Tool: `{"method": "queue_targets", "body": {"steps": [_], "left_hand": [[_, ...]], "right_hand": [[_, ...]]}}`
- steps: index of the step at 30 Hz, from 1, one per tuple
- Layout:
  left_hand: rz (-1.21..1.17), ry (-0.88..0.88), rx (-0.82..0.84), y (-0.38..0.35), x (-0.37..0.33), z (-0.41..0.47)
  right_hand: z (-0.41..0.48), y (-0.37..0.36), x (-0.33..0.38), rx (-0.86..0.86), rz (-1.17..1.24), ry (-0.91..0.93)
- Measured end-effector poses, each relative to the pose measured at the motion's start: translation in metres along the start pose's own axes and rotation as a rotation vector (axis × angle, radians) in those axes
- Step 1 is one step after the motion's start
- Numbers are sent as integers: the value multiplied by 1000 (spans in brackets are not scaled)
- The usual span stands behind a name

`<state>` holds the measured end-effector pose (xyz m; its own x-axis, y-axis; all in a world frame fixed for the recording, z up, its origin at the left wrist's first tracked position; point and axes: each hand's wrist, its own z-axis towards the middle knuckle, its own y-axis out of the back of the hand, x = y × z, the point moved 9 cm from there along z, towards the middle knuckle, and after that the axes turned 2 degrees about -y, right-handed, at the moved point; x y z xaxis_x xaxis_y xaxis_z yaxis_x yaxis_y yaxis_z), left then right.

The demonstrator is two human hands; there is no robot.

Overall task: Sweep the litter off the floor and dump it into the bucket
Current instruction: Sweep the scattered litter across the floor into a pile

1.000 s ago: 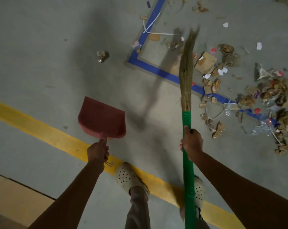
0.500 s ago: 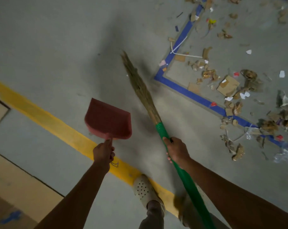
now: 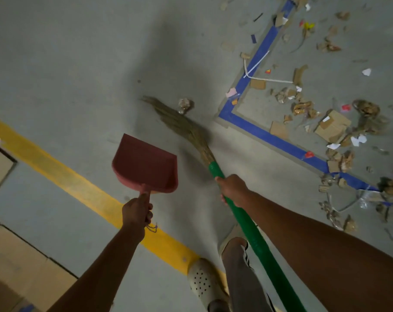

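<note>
Where we stand: on a grey concrete floor (image 3: 67, 64), a yellow line (image 3: 56, 174) running diagonally under our feet and a blue tape (image 3: 269, 136) corner ahead to the right.
Litter (image 3: 333, 126): cardboard scraps, paper bits and wrappers spread across the upper right, over and inside the blue tape, well apart from the dustpan.
Broom (image 3: 247, 221): its long axis runs from lower right, beside our right leg, up to the left; the green handle slants away from us and the bristles (image 3: 184, 124) point up-left, curving low toward the floor. We cannot tell whether the tip touches it.
Arms: both reach forward, the left nearly straight, the right angled in from the lower right.
Dustpan (image 3: 146, 163): dark red, held left of the broom head and apart from it; its handle points back at us, its wide flat mouth away from us.
Right hand (image 3: 233, 189): fingers wrapped round the green handle just below the bristles, back of the hand up.
Left hand (image 3: 136, 210): a fist closed round the dustpan's handle, thumb lying along the top toward the pan.
Crumpled wad (image 3: 184, 103): alone on the floor, just beside the bristles on their right.
</note>
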<state>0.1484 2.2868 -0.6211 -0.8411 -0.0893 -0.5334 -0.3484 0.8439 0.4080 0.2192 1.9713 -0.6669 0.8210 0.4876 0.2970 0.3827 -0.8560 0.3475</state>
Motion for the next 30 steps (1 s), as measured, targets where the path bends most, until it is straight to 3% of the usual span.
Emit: {"method": "queue_targets", "body": {"steps": [8,13,17,21,26,30], "left_hand": [[35,5,100,-89,-43,-3],[92,-12,149,-133,-78,-13],[118,-9,168,-161,-103,-15],[131,-20,185,-190,-121,-15],[233,-26,243,-226,-127,-10],[419,-94,274,-249,-138,-1]], "right_hand": [[43,90,-59,-269,445,-242],[26,146,-74,-448,514,-198],[12,168,-64,-404,514,-83],[17,169,-57,-266,291,-24],[32,161,-91,-81,201,-187],[36,180,-134,-171,208,-351]]}}
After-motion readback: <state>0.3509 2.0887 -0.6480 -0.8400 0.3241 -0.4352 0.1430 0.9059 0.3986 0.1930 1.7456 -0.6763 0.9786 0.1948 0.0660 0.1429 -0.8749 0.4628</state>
